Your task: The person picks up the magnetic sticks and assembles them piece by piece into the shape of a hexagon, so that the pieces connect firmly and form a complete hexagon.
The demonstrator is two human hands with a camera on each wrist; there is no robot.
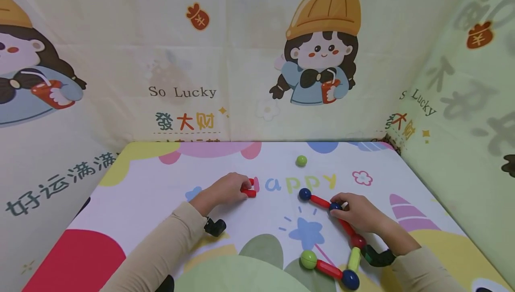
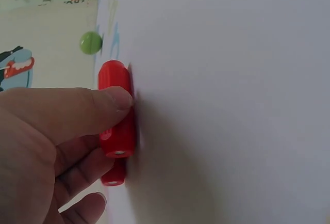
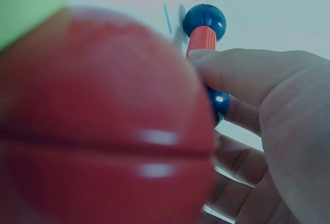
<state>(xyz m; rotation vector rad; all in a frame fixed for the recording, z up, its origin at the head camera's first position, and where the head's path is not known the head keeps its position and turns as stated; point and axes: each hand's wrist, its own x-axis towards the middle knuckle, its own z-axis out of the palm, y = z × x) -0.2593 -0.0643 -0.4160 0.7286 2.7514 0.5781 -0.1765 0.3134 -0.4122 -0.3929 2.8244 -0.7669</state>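
Note:
Two short red rods lie side by side at the left hand [image 1: 228, 190]. In the left wrist view the thumb and fingers of that hand [image 2: 56, 131] pinch the nearer red rod [image 2: 118, 131]; the other red rod [image 2: 115, 174] is partly hidden behind it. The right hand [image 1: 360, 211] grips a dark blue ball [image 1: 335, 208] in a chain of balls and rods. From that ball a red rod [image 1: 320, 201] runs to another blue ball [image 1: 305, 194]. On its other side a rod leads to a red ball [image 1: 357, 241], large and close in the right wrist view.
From the red ball the chain continues through a yellow-green rod [image 1: 354, 259], a blue ball [image 1: 350, 279] and a red rod [image 1: 329, 268] to a green ball [image 1: 308, 260]. A loose green ball [image 1: 301, 161] sits near the back of the patterned table [image 1: 225, 256].

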